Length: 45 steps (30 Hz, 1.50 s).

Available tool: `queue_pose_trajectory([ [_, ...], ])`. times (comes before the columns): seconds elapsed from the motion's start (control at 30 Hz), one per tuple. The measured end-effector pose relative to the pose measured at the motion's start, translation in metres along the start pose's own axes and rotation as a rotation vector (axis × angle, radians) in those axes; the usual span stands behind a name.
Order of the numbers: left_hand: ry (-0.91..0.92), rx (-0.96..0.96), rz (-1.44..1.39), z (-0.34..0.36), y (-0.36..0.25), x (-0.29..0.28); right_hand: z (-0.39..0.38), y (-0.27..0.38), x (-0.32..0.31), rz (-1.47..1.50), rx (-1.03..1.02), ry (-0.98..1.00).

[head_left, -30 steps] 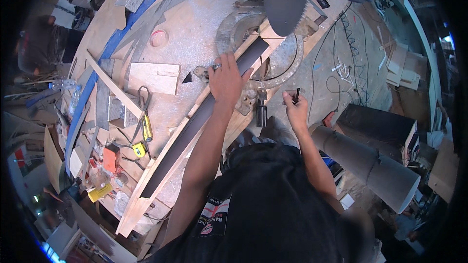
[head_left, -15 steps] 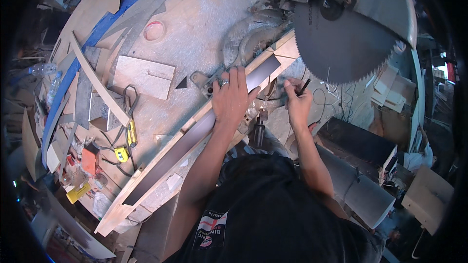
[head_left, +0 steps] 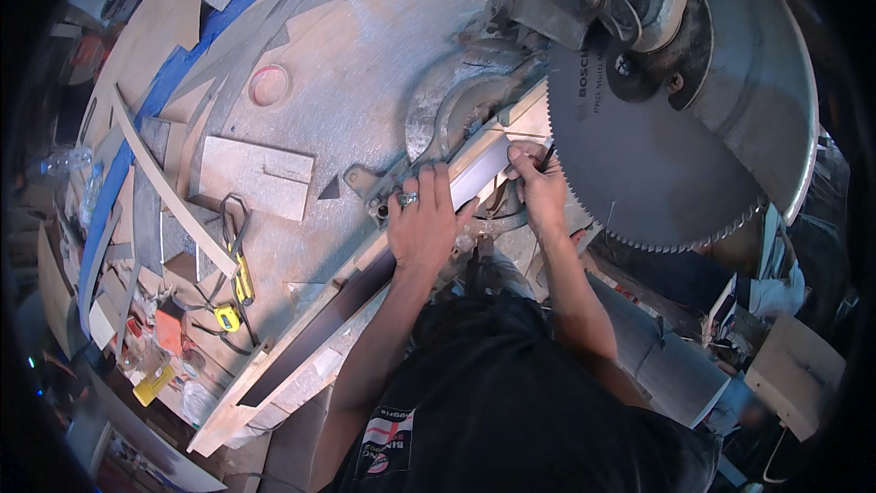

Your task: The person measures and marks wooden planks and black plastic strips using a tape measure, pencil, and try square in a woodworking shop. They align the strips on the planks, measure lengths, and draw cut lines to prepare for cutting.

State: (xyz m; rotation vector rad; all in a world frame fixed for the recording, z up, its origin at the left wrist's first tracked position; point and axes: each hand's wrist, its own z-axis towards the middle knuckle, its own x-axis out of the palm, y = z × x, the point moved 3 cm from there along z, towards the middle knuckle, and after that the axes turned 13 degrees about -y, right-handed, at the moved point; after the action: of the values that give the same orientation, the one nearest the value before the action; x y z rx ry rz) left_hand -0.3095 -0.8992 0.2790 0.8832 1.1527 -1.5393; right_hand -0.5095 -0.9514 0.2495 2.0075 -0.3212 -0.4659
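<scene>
A long pale wooden frame piece [head_left: 217, 413] runs diagonally across the miter saw's base, with a grey flat strip [head_left: 479, 181] lying along it. My left hand [head_left: 425, 224] lies flat over the strip and the wood, fingers stretched out, a ring on one of them. My right hand [head_left: 543, 194] is closed around a thin dark pen or pencil [head_left: 548, 161], mostly hidden by the fingers. Its fingertips are at the strip's upper right end. Close to the right of that hand hangs the large toothed saw blade [head_left: 652, 160], raised under its metal guard [head_left: 762, 82].
On the workbench [head_left: 356, 73] lie a tape roll [head_left: 269, 86], a wooden board [head_left: 255, 175] and a curved wooden strip [head_left: 173, 178]. A yellow tape measure [head_left: 227, 317] and a yellow cutter knife [head_left: 243, 281] sit at left. A grey cylinder [head_left: 680, 365] is at lower right.
My right hand has moved up and left onto the strip's end. My left hand still presses on the piece. The view has shifted, and the saw blade appears larger and lower.
</scene>
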Motion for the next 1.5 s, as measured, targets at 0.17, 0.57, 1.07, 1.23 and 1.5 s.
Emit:
queue_pose_trajectory([
  [0.17, 0.022, -0.006, -0.012, 0.000, -0.001, -0.002, -0.001, 0.000, -0.001, -0.010, -0.002, 0.003],
  [0.57, 0.027, -0.026, 0.025, -0.001, -0.003, 0.001, 0.011, -0.023, -0.002, 0.122, -0.009, 0.028],
  [1.07, -0.041, 0.022, 0.083, 0.001, -0.005, -0.003, -0.007, 0.005, 0.008, 0.507, 0.159, -0.082],
  [1.23, -0.037, 0.031, 0.089, 0.002, -0.005, -0.003, -0.008, 0.002, 0.009, 0.528, 0.155, -0.036],
  [1.5, -0.073, 0.041, 0.088, 0.003, -0.005, -0.004, -0.014, 0.008, 0.011, 0.432, 0.043, -0.055],
])
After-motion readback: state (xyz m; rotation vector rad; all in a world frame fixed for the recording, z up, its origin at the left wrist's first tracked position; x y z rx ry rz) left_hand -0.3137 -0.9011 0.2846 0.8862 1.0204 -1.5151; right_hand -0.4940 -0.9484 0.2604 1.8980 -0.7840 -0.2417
